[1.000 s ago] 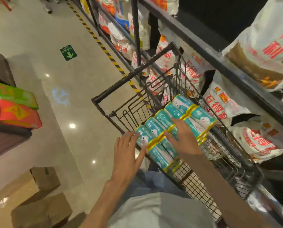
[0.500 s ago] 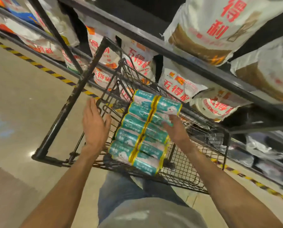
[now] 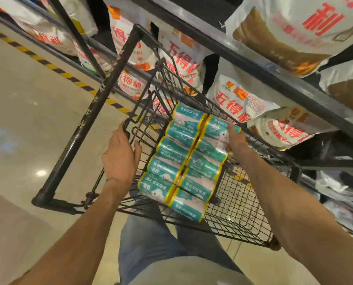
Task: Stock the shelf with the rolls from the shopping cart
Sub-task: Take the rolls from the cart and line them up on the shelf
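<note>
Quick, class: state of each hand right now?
Left hand: open, beside the pack of rolls.
Right hand: holds the pack's far side.

A shop, likely a supermarket aisle. Metal shelves [image 3: 259, 64] run along one side, stacked with large printed sacks [image 3: 239, 101] bearing red lettering. A black wire shopping cart [image 3: 239, 204] stands against them, with a pack of teal rolls [image 3: 183, 161] inside. The polished floor [image 3: 27, 112] reflects ceiling lights, and yellow-black hazard tape [image 3: 54, 68] runs along the shelf base.
</note>
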